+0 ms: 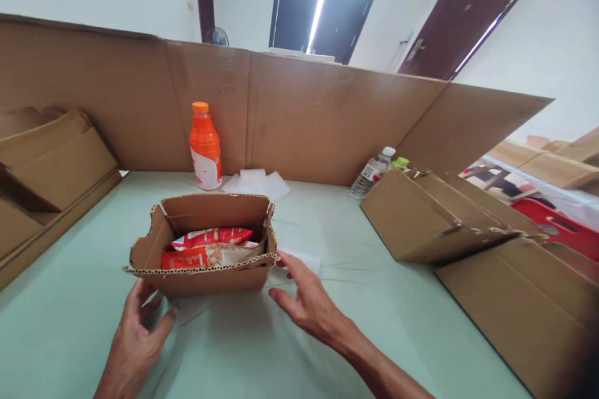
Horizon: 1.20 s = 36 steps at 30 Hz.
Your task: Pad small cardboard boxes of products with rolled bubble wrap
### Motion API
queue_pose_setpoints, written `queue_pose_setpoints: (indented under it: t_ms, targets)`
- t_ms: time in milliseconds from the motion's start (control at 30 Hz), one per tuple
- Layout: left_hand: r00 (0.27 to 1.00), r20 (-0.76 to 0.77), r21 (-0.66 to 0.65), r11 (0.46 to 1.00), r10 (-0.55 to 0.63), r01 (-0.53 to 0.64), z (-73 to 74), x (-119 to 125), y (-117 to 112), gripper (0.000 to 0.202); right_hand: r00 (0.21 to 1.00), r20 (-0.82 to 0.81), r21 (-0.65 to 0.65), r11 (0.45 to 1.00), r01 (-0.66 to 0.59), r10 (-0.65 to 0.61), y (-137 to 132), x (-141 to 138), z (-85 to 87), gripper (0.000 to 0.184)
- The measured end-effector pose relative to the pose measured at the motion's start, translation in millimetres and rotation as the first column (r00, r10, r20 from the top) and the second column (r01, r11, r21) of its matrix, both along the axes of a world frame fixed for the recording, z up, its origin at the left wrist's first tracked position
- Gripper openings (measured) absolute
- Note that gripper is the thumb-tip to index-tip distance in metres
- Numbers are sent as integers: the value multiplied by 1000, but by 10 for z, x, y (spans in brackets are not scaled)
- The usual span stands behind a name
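The open cardboard box (pixel 210 283) sits between and just past the left hand (pixel 135 335) and right hand (pixel 309 300), both spread wide. Red snack bags (pixel 185 258) lie inside. Farther from the hands stands an orange bottle (pixel 204 144).

Makeshift indoor workspace — green table (pixel 393 336), cardboard screen (pixel 318 118), white walls (pixel 243 0), dark-red door (pixel 477 6)
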State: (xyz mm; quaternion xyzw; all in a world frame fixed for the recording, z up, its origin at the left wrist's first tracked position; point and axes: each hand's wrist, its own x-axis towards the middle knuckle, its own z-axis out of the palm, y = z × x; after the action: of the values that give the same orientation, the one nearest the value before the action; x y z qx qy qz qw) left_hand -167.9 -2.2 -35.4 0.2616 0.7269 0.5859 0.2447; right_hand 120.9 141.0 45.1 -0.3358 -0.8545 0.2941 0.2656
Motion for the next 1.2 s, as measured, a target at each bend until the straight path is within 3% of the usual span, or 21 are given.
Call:
queue_pose_setpoints:
  t_ms: [100,200,300,367,433,533,633,800,900,1000,1100,1200]
  targets:
    - [998,-54,-27,999,-35,33,18,-33,142,73,999,-46,-101,995,-14,9,37,-260,-19,59]
    - [992,-121,-30,999,-32,29,69,-74,432,62,997,-73,-140,990,15,-26,241,-454,0,58]
    - [992,-119,13,999,-50,52,137,-110,733,71,996,-32,-129,989,73,-78,505,-447,32,58]
    - [993,-106,34,998,-51,55,161,-129,821,81,984,-7,-83,981,177,-178,634,-263,51,51]
    - [996,-84,39,998,-38,41,150,-131,767,89,952,8,-53,951,306,-306,703,49,55,44]
    - [1000,-9,55,998,-3,3,83,-59,489,97,881,65,-78,878,472,-468,730,546,2,42]
    - [999,42,81,997,4,-8,27,104,200,91,847,94,-132,837,531,-523,747,734,-124,47]
    - [995,10,-1,995,-103,103,14,357,-41,68,889,-43,-205,875,440,-457,704,369,-237,55]
    - [983,-73,-94,982,-168,161,30,424,-179,55,911,-208,-190,928,320,-357,422,235,-195,56]
    - [944,-221,-138,966,-245,218,97,488,-331,43,928,-305,-172,970,169,-216,-1,300,-199,43]
    - [825,-417,-114,922,-382,369,229,583,-427,39,946,-291,-224,971,76,-142,-393,403,-258,26]
    - [663,-551,-143,840,-507,524,349,709,-446,64,962,-273,-299,952,-60,-25,-664,436,-268,18]
